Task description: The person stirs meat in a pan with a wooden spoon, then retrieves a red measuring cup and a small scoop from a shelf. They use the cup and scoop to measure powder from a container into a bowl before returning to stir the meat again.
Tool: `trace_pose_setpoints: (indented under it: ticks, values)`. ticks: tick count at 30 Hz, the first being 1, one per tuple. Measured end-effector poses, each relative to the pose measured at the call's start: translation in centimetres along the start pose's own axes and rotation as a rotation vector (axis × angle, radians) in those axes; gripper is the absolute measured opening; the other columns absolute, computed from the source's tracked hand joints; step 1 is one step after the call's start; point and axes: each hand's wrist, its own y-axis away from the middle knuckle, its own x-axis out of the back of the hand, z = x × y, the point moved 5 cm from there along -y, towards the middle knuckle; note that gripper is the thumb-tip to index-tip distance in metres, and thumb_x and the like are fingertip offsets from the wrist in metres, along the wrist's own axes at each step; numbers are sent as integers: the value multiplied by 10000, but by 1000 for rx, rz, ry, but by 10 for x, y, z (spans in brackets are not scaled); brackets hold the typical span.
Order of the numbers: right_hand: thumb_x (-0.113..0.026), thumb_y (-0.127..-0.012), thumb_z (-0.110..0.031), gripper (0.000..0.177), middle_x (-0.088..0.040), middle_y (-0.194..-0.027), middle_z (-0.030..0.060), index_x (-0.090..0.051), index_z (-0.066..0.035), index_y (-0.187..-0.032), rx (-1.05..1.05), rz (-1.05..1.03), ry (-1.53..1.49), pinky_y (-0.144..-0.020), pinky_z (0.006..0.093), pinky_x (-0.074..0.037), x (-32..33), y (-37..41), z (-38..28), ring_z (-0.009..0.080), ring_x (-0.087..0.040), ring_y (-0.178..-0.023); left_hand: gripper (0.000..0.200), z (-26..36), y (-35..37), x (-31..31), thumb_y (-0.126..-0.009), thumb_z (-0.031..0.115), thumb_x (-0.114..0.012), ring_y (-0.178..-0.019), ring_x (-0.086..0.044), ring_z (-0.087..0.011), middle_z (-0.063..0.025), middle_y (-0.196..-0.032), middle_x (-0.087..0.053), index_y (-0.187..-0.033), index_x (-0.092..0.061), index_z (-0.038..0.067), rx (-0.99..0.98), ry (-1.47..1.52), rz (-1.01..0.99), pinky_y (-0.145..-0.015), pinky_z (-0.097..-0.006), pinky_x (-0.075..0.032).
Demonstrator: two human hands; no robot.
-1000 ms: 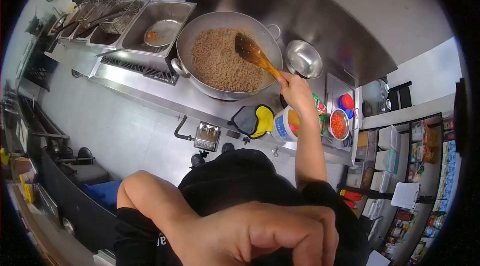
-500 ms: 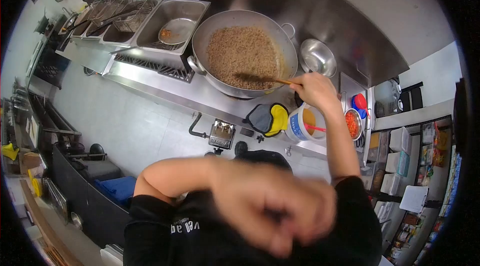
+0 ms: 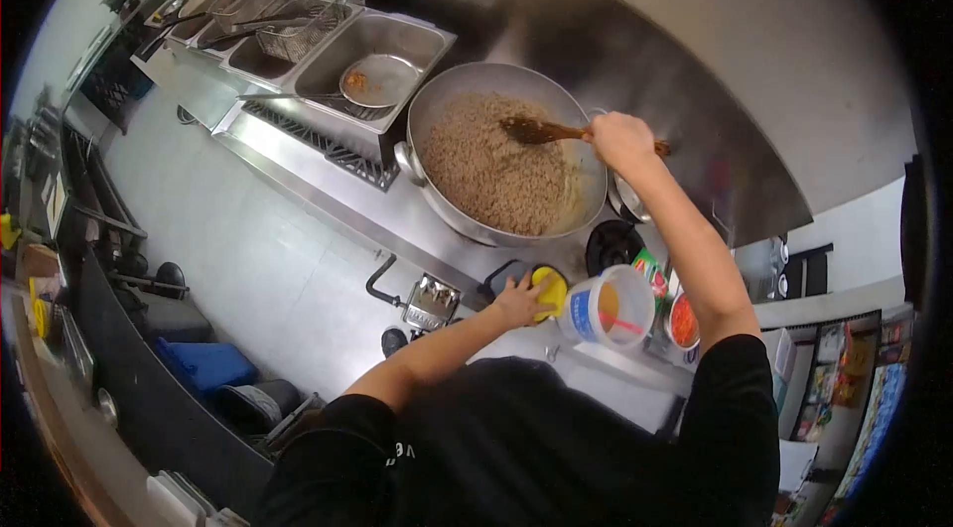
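Note:
My right hand (image 3: 625, 142) is closed round the handle of a wooden spatula (image 3: 541, 131). The spatula's dark blade rests in crumbled brown minced meat (image 3: 496, 170), inside a large metal pan (image 3: 449, 201). Below the pan, my left hand (image 3: 521, 303) lies on a yellow-and-grey cloth (image 3: 549, 295) at the counter's front edge, fingers curled over it. Just right of that hand stands a white plastic tub (image 3: 635, 301) holding something orange-brown and a red-handled utensil.
Left of the pan, a steel basin (image 3: 434, 39) holds a strainer (image 3: 382, 80); fryer baskets (image 3: 298, 26) stand beyond. A bowl of chopped red food (image 3: 683, 321) and a black round object (image 3: 612, 247) are at the right. A steel wall (image 3: 655, 61) rises behind.
My left hand has gone from near my chest forward to the cloth. My right hand and the spatula have moved up toward the pan's far side. The camera view has shifted.

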Motion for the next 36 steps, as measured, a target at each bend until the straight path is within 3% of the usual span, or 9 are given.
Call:
trace_pose_setpoints:
  ticks: [5, 8, 12, 14, 16, 19, 24, 32, 36]
  values:
    - [-546, -821, -124, 177, -684, -865, 156, -703, -48, -851, -31, 27, 84, -712, 394, -544, -57, -64, 20, 289, -678, -822, 403, -17, 36, -38, -777, 211, -634, -1139, -469, -383, -128, -1206, -499, -1169, -546, 183, 131, 236, -130, -847, -488, -462]
    - [-547, -797, -92, 161, -684, -843, 150, -697, -37, -820, 71, 69, -5, -701, 392, -550, -118, -65, -23, 282, -682, -800, 339, -38, 94, 14, -766, 91, -627, -971, -562, -334, -161, -1052, -544, -1090, -529, 105, 347, 536, 348, -769, -440, -486]
    - [-555, -777, -91, 153, -679, -824, 160, -692, -24, -789, 233, 12, -94, -664, 394, -552, -86, -7, -37, 280, -683, -759, 266, -84, 172, 134, -848, 64, -589, -791, -590, -205, -145, -901, -575, -1094, -489, 75, 845, 871, 709, -644, -331, -493]
    - [-555, -773, -95, 155, -678, -809, 159, -691, -21, -782, 284, -10, -52, -651, 397, -551, -31, 27, -38, 282, -683, -743, 257, -112, 191, 201, -853, 86, -582, -834, -603, -255, -166, -916, -585, -1096, -500, 67, 1023, 653, 800, -695, -349, -489]
    - [-555, -768, -104, 162, -681, -782, 147, -698, -31, -788, 290, -14, 3, -643, 393, -552, 19, 59, -47, 280, -685, -729, 272, -132, 182, 263, -829, 85, -591, -878, -587, -328, -186, -906, -584, -1090, -520, 65, 851, 288, 904, -759, -392, -471]
    - [-558, -768, -107, 161, -688, -775, 132, -707, -49, -790, 373, -180, 110, -634, 378, -554, 22, 101, -89, 263, -689, -713, 291, -168, 143, 290, -790, 108, -601, -897, -549, -398, -210, -932, -562, -1074, -546, 80, 759, 65, 779, -803, -443, -448]
    - [-564, -769, -103, 152, -691, -771, 117, -710, -66, -783, 403, -135, 82, -609, 365, -551, -92, 57, -89, 256, -689, -720, 316, -198, 90, 262, -821, 172, -568, -795, -574, -464, -296, -998, -492, -1114, -478, 95, 879, 101, 639, -728, -504, -490]
    - [-549, -781, -73, 163, -692, -786, 100, -703, -98, -734, 290, 63, 141, -601, 360, -546, -123, -54, -89, 237, -688, -743, 292, -199, 84, 264, -834, 220, -568, -773, -618, -426, -281, -988, -501, -1069, -491, 65, 947, 12, 435, -678, -471, -525]
    - [-556, -780, -86, 159, -691, -797, 101, -704, -105, -725, 424, -6, 186, -641, 359, -547, -115, -14, -106, 235, -687, -758, 336, -216, 81, 257, -828, 244, -574, -740, -631, -422, -255, -914, -557, -1080, -451, 60, 925, -104, 327, -639, -461, -534]
